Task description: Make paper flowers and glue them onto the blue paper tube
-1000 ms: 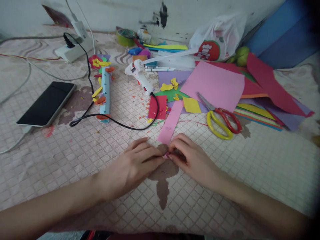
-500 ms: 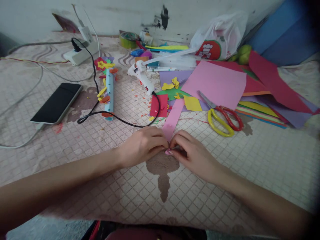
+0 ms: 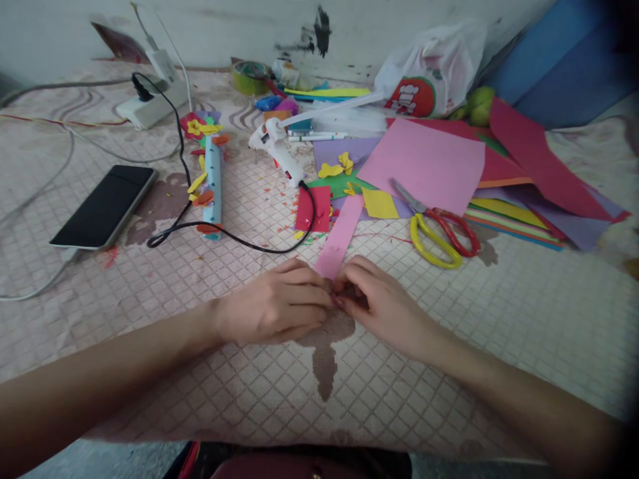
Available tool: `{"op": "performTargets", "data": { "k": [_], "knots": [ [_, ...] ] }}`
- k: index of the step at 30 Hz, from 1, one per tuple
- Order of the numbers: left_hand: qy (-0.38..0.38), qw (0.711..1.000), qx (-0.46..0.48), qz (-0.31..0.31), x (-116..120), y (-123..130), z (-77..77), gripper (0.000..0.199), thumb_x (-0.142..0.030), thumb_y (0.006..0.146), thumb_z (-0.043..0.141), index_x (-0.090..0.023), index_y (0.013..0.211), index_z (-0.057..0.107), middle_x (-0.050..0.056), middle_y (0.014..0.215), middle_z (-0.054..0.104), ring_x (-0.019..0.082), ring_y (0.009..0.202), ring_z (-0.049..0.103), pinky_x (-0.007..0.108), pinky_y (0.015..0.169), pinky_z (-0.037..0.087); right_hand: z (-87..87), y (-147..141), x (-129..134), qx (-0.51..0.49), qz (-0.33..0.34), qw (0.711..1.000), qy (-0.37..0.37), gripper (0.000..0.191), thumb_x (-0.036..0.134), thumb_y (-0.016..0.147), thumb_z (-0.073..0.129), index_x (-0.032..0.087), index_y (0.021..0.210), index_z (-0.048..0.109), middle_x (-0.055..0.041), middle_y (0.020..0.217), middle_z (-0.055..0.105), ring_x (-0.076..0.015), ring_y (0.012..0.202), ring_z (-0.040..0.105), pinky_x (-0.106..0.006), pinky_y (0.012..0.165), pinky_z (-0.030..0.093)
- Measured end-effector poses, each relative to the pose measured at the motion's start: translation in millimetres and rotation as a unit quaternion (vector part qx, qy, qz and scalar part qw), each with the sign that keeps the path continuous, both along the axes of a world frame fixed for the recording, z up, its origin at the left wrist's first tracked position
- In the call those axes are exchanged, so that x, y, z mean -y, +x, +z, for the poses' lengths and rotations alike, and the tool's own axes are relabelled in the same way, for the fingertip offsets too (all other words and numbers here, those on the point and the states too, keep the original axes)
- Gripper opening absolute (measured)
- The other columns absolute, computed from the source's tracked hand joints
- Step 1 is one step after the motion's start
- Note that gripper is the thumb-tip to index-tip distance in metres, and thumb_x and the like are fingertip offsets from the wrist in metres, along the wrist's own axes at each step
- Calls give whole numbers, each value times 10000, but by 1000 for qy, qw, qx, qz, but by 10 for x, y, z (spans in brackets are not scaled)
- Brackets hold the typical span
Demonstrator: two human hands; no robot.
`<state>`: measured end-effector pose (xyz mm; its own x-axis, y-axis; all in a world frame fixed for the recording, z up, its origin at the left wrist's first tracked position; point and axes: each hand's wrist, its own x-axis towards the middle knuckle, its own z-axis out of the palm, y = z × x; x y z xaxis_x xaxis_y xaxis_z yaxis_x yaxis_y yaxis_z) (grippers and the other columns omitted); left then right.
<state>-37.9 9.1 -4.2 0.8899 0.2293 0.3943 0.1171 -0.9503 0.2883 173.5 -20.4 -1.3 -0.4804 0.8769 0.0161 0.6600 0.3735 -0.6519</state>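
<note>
A pink paper strip [image 3: 340, 234] lies on the patterned cloth and runs down to my fingertips. My left hand [image 3: 279, 301] is closed at the strip's near end, its fingers pressed together. Touching it from the right, my right hand [image 3: 375, 299] pinches the same end between thumb and fingers. The tip of the strip is mostly hidden by my fingers. Beyond the strip lie a red paper piece [image 3: 313, 209] and a yellow one [image 3: 380, 203].
Scissors [image 3: 442, 236] lie right of the strip. A white glue gun [image 3: 279, 153] trails a black cord near my left hand. Left are a phone [image 3: 106, 206] and a decorated blue strip [image 3: 213, 183]. Coloured sheets [image 3: 429, 159] and a plastic bag [image 3: 436, 73] are behind.
My left hand has shifted slightly left and turned, and its fingers now cover more of the strip's near end. The pink tip seen between my fingers before is now mostly hidden.
</note>
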Motion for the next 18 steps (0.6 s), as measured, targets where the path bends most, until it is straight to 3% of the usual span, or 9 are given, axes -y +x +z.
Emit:
{"op": "performTargets", "data": {
  "k": [9, 18],
  "knots": [
    [92, 995, -17, -27, 63, -20, -29, 148, -161, 892, 496, -144, 951, 630, 50, 1155, 656, 169, 1106, 554, 334, 958, 428, -5, 1, -13, -10, -5, 1000, -9, 125, 69, 805, 534, 188, 800, 495, -13, 874, 503, -139, 795, 498, -266, 653, 400],
    [5, 1000, -21, -16, 84, -33, -26, 150, -194, 896, 478, -148, 919, 619, 66, 1187, 634, 182, 1118, 545, 351, 962, 419, 16, 31, -27, -29, 7, 999, -25, 175, 16, 809, 521, 184, 783, 482, 13, 843, 485, -107, 749, 473, -237, 633, 368]
  ]
}}
